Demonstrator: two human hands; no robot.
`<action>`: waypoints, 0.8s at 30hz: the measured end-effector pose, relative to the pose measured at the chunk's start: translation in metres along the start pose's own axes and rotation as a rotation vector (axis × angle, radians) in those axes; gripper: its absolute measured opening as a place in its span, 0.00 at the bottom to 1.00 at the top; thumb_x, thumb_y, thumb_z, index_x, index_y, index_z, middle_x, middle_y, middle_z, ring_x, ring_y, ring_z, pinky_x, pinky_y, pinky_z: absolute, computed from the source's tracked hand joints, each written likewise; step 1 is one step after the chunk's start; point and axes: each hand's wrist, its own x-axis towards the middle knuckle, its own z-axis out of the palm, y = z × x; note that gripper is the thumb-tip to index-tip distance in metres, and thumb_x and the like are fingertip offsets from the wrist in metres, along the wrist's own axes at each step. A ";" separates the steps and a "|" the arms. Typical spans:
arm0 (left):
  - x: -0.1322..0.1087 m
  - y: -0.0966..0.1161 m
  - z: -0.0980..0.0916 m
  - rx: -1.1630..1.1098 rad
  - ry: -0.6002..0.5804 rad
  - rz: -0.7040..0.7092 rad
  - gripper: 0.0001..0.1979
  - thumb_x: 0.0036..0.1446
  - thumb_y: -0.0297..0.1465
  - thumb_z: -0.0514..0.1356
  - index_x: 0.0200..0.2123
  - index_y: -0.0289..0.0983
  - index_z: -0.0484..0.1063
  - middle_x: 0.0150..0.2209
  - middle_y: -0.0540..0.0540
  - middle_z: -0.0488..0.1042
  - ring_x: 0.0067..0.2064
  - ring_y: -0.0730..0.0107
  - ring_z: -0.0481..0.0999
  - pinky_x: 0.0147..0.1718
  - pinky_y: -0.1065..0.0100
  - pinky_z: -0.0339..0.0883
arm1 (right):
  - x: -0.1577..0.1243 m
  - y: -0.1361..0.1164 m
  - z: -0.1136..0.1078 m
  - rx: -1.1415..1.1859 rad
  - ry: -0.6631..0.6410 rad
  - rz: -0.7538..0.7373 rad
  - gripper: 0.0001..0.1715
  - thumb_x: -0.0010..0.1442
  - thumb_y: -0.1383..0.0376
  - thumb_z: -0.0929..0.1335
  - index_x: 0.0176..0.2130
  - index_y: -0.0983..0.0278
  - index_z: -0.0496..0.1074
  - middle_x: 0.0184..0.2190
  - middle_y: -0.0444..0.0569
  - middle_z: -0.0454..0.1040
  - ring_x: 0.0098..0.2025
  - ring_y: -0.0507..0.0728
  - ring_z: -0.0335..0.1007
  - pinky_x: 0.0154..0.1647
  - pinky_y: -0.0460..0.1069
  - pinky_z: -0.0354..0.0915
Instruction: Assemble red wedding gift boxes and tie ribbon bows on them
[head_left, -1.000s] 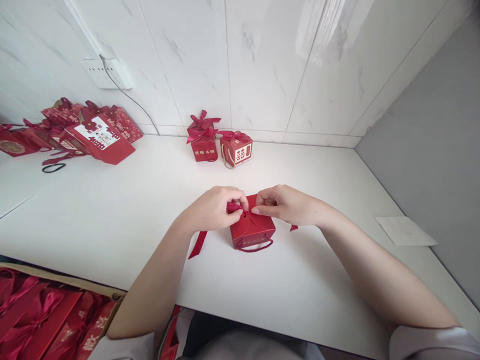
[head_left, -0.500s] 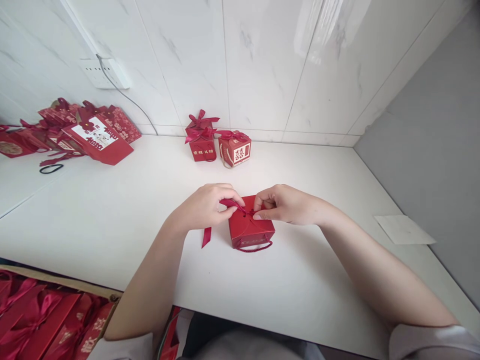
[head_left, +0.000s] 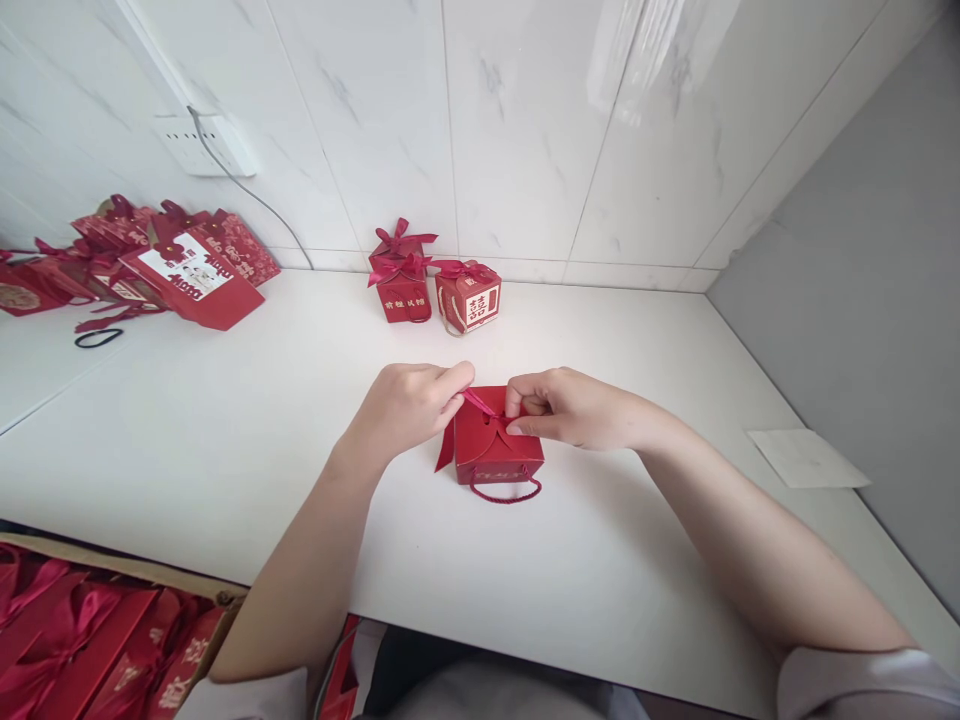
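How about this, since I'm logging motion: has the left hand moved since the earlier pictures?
Yes: the left hand has shifted leftward and slightly up in the picture, judged against the white-panelled box by the wall.

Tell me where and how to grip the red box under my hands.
Probably grip the red box by its left and right walls, coming from both sides: the ribbon occupies the top, and the rope handle loops out from the near wall.
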 end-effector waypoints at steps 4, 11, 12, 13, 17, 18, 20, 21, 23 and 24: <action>0.000 -0.008 -0.005 -0.100 -0.114 -0.126 0.06 0.50 0.22 0.52 0.26 0.39 0.61 0.19 0.54 0.61 0.21 0.73 0.59 0.22 0.69 0.48 | 0.000 0.000 -0.001 -0.013 0.010 -0.015 0.05 0.59 0.62 0.65 0.32 0.61 0.67 0.21 0.38 0.61 0.22 0.49 0.53 0.23 0.45 0.51; -0.004 -0.030 -0.021 -0.416 -0.309 -0.379 0.15 0.52 0.28 0.56 0.45 0.43 0.67 0.27 0.54 0.68 0.26 0.71 0.67 0.27 0.71 0.58 | -0.003 0.003 -0.005 0.033 -0.127 -0.008 0.05 0.59 0.61 0.65 0.34 0.61 0.68 0.24 0.40 0.63 0.23 0.49 0.53 0.23 0.45 0.51; -0.006 -0.034 -0.022 -0.485 -0.380 -0.369 0.15 0.53 0.31 0.57 0.45 0.43 0.67 0.31 0.52 0.70 0.29 0.70 0.70 0.28 0.71 0.60 | -0.003 0.003 -0.005 0.032 -0.138 -0.006 0.05 0.59 0.61 0.66 0.34 0.61 0.68 0.24 0.40 0.63 0.23 0.49 0.53 0.23 0.45 0.50; -0.006 -0.038 -0.022 -0.564 -0.469 -0.348 0.15 0.52 0.34 0.60 0.45 0.43 0.68 0.36 0.50 0.71 0.33 0.69 0.72 0.30 0.71 0.62 | -0.003 0.003 -0.006 0.030 -0.145 -0.004 0.05 0.59 0.61 0.66 0.33 0.61 0.68 0.24 0.39 0.63 0.23 0.49 0.53 0.23 0.45 0.50; -0.005 -0.047 -0.009 -0.883 -0.662 -0.322 0.21 0.54 0.46 0.60 0.47 0.42 0.69 0.53 0.45 0.69 0.53 0.62 0.70 0.45 0.68 0.66 | -0.003 0.004 -0.007 0.017 -0.144 -0.002 0.07 0.59 0.60 0.66 0.33 0.62 0.69 0.24 0.40 0.64 0.24 0.49 0.54 0.24 0.45 0.52; -0.004 -0.047 -0.004 -0.949 -0.637 -0.347 0.21 0.58 0.47 0.55 0.48 0.42 0.68 0.54 0.44 0.68 0.55 0.63 0.68 0.49 0.67 0.64 | -0.003 0.004 -0.007 0.014 -0.145 -0.006 0.08 0.59 0.60 0.66 0.33 0.62 0.69 0.25 0.40 0.64 0.24 0.49 0.54 0.24 0.45 0.52; 0.000 -0.044 0.007 -1.052 -0.596 -0.390 0.22 0.64 0.48 0.46 0.48 0.40 0.68 0.53 0.44 0.69 0.56 0.65 0.67 0.55 0.65 0.60 | -0.003 0.004 -0.007 0.014 -0.148 -0.018 0.08 0.59 0.60 0.66 0.33 0.62 0.70 0.25 0.41 0.64 0.24 0.49 0.55 0.25 0.45 0.53; 0.003 -0.042 0.012 -1.090 -0.604 -0.396 0.23 0.65 0.48 0.44 0.46 0.40 0.69 0.51 0.44 0.71 0.55 0.66 0.68 0.55 0.64 0.59 | -0.003 0.003 -0.007 0.018 -0.153 -0.024 0.08 0.59 0.60 0.66 0.33 0.62 0.70 0.25 0.41 0.64 0.24 0.49 0.55 0.25 0.45 0.53; 0.006 -0.035 0.018 -1.146 -0.653 -0.379 0.24 0.65 0.49 0.43 0.42 0.38 0.69 0.45 0.45 0.73 0.48 0.66 0.71 0.52 0.63 0.61 | -0.003 0.002 -0.007 0.025 -0.170 -0.032 0.07 0.58 0.60 0.67 0.34 0.62 0.70 0.24 0.41 0.63 0.24 0.49 0.55 0.24 0.45 0.53; 0.008 -0.032 0.020 -1.164 -0.676 -0.370 0.25 0.64 0.49 0.43 0.39 0.37 0.69 0.41 0.45 0.73 0.44 0.66 0.72 0.49 0.64 0.63 | -0.003 0.001 -0.007 0.027 -0.182 -0.032 0.07 0.58 0.60 0.67 0.34 0.62 0.71 0.23 0.40 0.62 0.24 0.49 0.55 0.24 0.45 0.53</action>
